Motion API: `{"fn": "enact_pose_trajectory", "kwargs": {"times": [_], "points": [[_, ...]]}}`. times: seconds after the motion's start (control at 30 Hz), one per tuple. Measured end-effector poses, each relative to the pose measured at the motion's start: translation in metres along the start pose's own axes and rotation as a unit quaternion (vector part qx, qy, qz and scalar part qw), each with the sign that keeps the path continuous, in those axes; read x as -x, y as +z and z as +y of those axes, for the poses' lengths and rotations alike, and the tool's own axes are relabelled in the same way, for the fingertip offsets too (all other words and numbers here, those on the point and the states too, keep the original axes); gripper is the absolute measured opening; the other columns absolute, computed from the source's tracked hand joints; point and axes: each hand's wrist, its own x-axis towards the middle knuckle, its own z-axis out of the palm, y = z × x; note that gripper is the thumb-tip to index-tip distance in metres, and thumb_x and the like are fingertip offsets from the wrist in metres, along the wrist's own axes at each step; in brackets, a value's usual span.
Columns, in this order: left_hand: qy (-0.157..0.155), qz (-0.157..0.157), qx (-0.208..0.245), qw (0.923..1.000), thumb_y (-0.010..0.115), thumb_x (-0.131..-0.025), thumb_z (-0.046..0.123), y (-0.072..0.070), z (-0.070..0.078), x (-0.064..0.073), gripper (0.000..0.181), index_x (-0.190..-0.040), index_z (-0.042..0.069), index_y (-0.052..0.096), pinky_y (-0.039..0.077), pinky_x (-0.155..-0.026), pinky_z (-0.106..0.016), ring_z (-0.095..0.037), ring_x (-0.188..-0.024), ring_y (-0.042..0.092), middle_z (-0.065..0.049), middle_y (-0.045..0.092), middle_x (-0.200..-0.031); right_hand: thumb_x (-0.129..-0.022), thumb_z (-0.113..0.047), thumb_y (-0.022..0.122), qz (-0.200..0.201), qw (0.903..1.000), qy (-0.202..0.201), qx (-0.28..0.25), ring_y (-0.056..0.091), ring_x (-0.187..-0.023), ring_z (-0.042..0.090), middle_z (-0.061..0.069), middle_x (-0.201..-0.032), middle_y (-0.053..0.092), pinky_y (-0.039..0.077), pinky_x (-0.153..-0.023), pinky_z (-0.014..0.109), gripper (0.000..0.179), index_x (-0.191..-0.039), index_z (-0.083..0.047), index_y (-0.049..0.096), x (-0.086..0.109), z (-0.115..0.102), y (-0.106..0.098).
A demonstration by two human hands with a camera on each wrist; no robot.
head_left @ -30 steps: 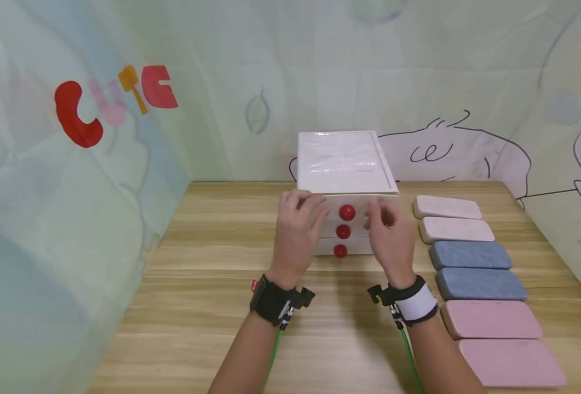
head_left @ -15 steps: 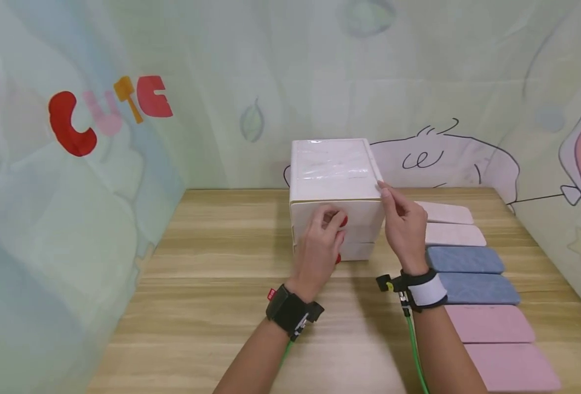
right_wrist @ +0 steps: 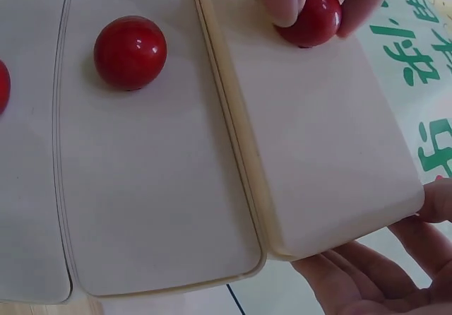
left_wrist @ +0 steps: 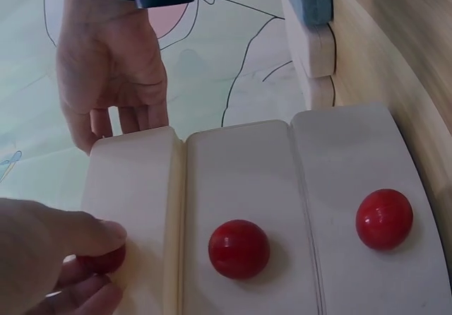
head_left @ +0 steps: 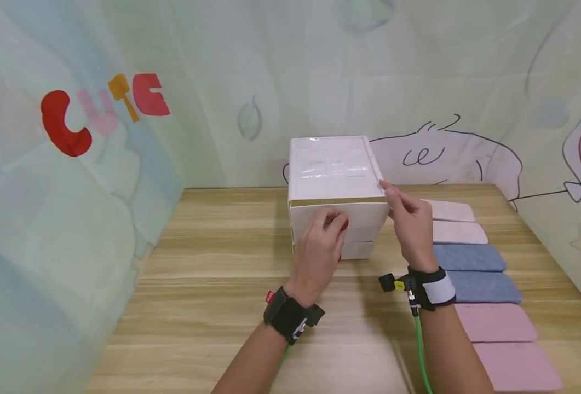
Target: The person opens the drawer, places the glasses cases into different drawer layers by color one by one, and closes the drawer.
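Note:
A white box [head_left: 332, 164] with three stacked drawers stands on the table, a round red knob on each front. My left hand [head_left: 315, 257] pinches the top knob [right_wrist: 319, 20] between thumb and fingers. The top drawer [right_wrist: 332, 138] juts forward slightly, showing a thin strip along its upper edge in the head view. In the left wrist view, the middle knob [left_wrist: 239, 250] and bottom knob [left_wrist: 385, 220] are untouched. At the box's upper right front corner, my right hand [head_left: 414, 230] touches the top edge and side with fairly straight fingers.
Right of the box lie several rounded slabs in a row: white [head_left: 460, 232], blue [head_left: 487, 287] and pink [head_left: 504, 323]. The wooden table [head_left: 211, 262] meets patterned cloth walls [head_left: 211, 82] at the back and sides. A green cable [head_left: 420, 350] runs along my right forearm.
My left hand moved right onto the top knob, and my right hand shifted from the drawer front to the box's right corner. Since then the top drawer has come forward slightly.

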Motion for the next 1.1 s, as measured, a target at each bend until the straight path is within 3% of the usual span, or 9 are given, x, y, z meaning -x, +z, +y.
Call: {"fn": "enact_pose_trajectory", "kwargs": {"times": [0.23, 0.4, 0.67, 0.87, 1.1], "points": [[0.007, -0.007, 0.017, 0.9998, 0.076, -0.09, 0.006, -0.004, -0.001, -0.002, 0.026, -0.116, 0.004, 0.073, 0.056, -0.095, -0.027, -0.02, -0.11, 0.063, -0.008, 0.062, -0.118, -0.099, -0.036, 0.065, -0.007, 0.9994, 0.024, -0.023, 0.061, -0.131, 0.016, 0.002, -0.138, 0.066, 0.052, -0.106, 0.038, 0.039, -0.13, -0.013, 0.07, -0.002, -0.003, -0.003], [0.029, 0.007, 0.028, 0.9992, 0.075, -0.09, 0.004, -0.004, -0.004, 0.0, 0.027, -0.116, 0.003, 0.073, 0.056, -0.094, -0.028, -0.021, -0.108, 0.063, -0.009, 0.064, -0.116, -0.098, -0.035, 0.067, -0.009, 0.9988, 0.029, -0.038, 0.061, -0.131, 0.014, 0.0, -0.136, 0.068, 0.052, -0.107, 0.039, 0.04, -0.129, -0.011, 0.07, -0.004, -0.002, -0.004], [0.065, 0.008, 0.016, 0.9977, 0.076, -0.09, 0.006, -0.002, -0.01, 0.008, 0.031, -0.12, 0.004, 0.072, 0.054, -0.098, -0.028, -0.021, -0.111, 0.062, -0.009, 0.063, -0.118, -0.098, -0.037, 0.067, -0.009, 0.9995, 0.024, -0.019, 0.061, -0.13, 0.014, 0.001, -0.137, 0.067, 0.05, -0.108, 0.042, 0.039, -0.13, -0.015, 0.07, -0.002, 0.001, -0.004], [0.069, 0.005, 0.026, 0.9973, 0.075, -0.091, 0.006, 0.0, -0.012, 0.009, 0.032, -0.122, 0.004, 0.071, 0.054, -0.1, -0.027, -0.022, -0.113, 0.061, -0.01, 0.062, -0.12, -0.097, -0.037, 0.068, -0.006, 0.9997, 0.017, -0.016, 0.061, -0.13, 0.013, 0.0, -0.136, 0.068, 0.052, -0.106, 0.038, 0.038, -0.128, -0.016, 0.071, -0.002, 0.001, -0.004], [0.08, 0.009, 0.028, 0.9963, 0.074, -0.091, 0.005, -0.001, -0.015, 0.009, 0.03, -0.121, 0.004, 0.072, 0.055, -0.098, -0.026, -0.021, -0.11, 0.061, -0.009, 0.062, -0.118, -0.098, -0.036, 0.068, -0.006, 0.9998, 0.013, -0.015, 0.062, -0.13, 0.013, -0.001, -0.136, 0.068, 0.05, -0.108, 0.045, 0.037, -0.129, -0.015, 0.07, -0.002, 0.002, -0.004]]}}
